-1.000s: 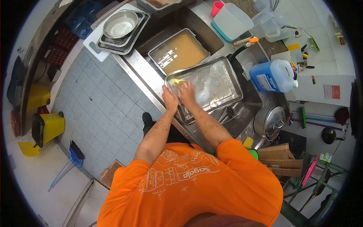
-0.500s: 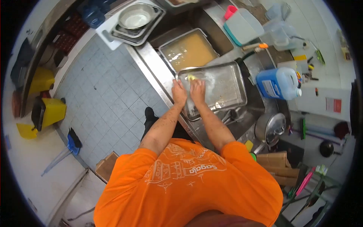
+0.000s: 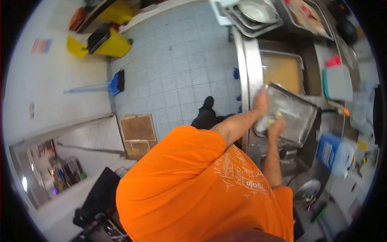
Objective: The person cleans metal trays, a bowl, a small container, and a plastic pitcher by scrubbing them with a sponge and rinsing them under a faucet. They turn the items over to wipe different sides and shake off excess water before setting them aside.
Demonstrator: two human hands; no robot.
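Left hand [image 3: 261, 103] grips tray [image 3: 297, 116], right hand [image 3: 277, 128] clasps sponge [image 3: 271, 120]

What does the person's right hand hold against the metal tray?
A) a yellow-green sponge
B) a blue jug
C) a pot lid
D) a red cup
A: a yellow-green sponge shows at the right hand, on the metal tray, whose rim the left hand touches.
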